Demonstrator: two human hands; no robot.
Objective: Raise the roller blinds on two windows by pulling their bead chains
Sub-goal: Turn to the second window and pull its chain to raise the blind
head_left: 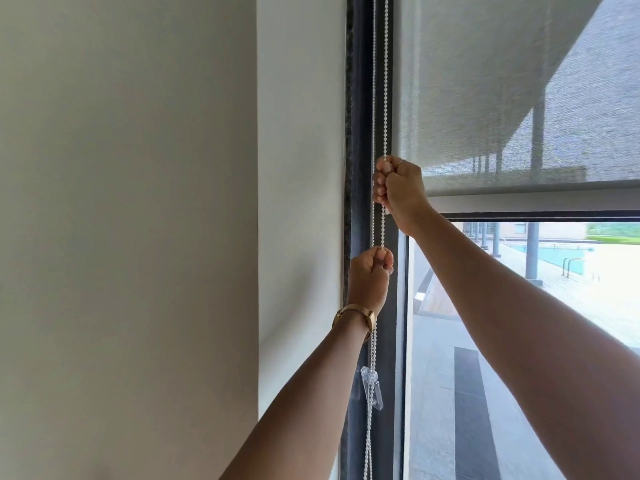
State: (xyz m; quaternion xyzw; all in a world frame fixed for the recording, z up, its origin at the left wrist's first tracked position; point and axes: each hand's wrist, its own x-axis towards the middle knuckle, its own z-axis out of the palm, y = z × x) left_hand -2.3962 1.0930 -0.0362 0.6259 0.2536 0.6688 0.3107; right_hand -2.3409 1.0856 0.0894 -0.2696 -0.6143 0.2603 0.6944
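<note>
A white bead chain [385, 81] hangs in two strands along the dark window frame [358, 133]. My right hand [401, 192] is fisted around the chain, higher up, beside the blind's left edge. My left hand [369, 277], with a gold watch on its wrist, grips the same chain just below. The grey roller blind [485, 98] covers the upper part of the window; its bottom bar [533, 188] sits level with my right hand. A clear plastic chain connector [372, 388] hangs lower on the chain.
A white wall [128, 220] fills the left half, with a recessed reveal [301, 202] next to the frame. Through the uncovered glass [519, 341] I see a paved terrace, pillars and a pool outside.
</note>
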